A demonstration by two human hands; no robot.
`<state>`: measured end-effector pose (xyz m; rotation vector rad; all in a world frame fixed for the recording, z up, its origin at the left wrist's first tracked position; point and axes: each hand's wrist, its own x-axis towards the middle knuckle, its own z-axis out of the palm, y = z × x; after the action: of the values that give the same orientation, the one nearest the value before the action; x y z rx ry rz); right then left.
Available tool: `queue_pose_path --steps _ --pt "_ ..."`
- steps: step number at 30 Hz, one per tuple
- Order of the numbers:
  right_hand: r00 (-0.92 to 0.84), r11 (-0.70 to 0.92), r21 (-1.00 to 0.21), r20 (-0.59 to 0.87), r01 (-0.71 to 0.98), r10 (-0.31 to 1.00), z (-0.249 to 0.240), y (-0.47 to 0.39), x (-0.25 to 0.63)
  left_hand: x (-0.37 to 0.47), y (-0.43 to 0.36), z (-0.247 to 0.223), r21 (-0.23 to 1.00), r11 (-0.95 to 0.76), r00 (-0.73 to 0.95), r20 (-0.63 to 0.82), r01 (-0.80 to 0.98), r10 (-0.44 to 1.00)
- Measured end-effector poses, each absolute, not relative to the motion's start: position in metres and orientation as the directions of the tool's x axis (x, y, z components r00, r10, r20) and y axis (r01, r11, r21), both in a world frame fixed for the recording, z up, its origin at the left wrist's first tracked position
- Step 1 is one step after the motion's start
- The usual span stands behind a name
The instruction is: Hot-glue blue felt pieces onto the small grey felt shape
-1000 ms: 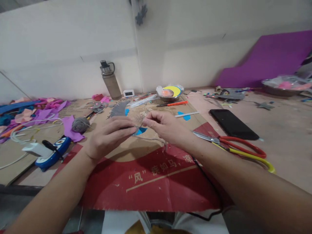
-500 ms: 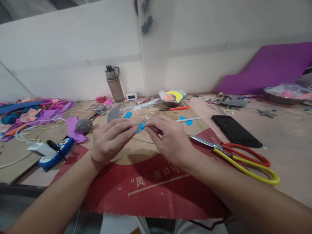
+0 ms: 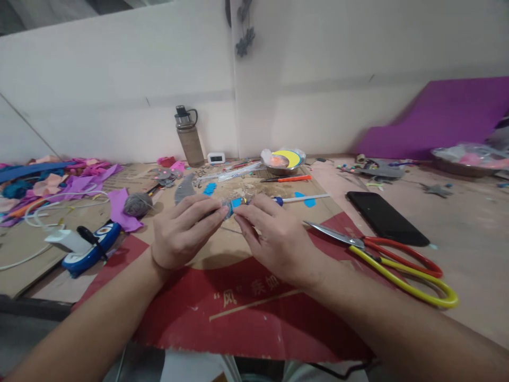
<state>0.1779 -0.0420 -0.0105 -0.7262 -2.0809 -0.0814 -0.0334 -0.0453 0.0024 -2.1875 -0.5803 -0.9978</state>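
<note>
My left hand (image 3: 186,225) is closed, its thumb and fingers pinching a small blue piece (image 3: 235,202) with some grey material beside it. From the other side my right hand (image 3: 274,233) pinches the same blue piece, and the two sets of fingertips nearly meet. Much of what they hold is covered by the fingers. Just behind my right hand shows a dark blue end (image 3: 279,201) of something, next to a thin whitish stick (image 3: 306,198). Both hands are above the red and brown cardboard (image 3: 254,318).
Scissors (image 3: 361,242) with red and yellow handles and a black phone (image 3: 385,217) lie to the right. Behind are an orange-handled tool (image 3: 294,179), a metal bowl (image 3: 282,170) and a bottle (image 3: 190,140). Grey yarn (image 3: 137,204) and felt scraps (image 3: 83,185) lie left.
The hands stay together at the blue piece, with more of it showing between the fingertips. A dark blue end is now visible behind my right hand. The view has shifted slightly.
</note>
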Motion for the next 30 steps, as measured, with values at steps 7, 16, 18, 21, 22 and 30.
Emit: queue_pose_path --steps 7,16,18,21,22,30 --pt "-0.308 0.787 -0.425 0.752 0.447 0.582 -0.007 -0.043 0.175 -0.031 -0.047 0.001 -0.37 -0.652 0.583 0.8 0.662 0.138" --pt "-0.311 0.789 -0.457 0.743 0.41 0.592 -0.007 -0.049 0.173 -0.03 -0.045 0.0 -0.382 -0.638 0.567 0.817 0.668 0.105" --pt "-0.315 0.79 -0.449 0.744 0.418 0.59 -0.006 -0.05 0.172 -0.029 -0.045 0.0 -0.371 -0.638 0.553 0.826 0.675 0.106" --pt "-0.316 0.793 -0.429 0.751 0.433 0.579 -0.007 -0.05 0.172 -0.028 -0.045 -0.001 -0.341 -0.638 0.528 0.84 0.69 0.123" --pt "-0.318 0.797 -0.42 0.756 0.435 0.572 -0.007 -0.05 0.172 -0.027 -0.046 -0.001 -0.326 -0.641 0.519 0.844 0.695 0.133" --pt "-0.321 0.819 -0.385 0.782 0.425 0.535 -0.011 -0.05 0.17 -0.02 -0.048 -0.007 -0.149 -0.683 0.432 0.862 0.715 0.264"
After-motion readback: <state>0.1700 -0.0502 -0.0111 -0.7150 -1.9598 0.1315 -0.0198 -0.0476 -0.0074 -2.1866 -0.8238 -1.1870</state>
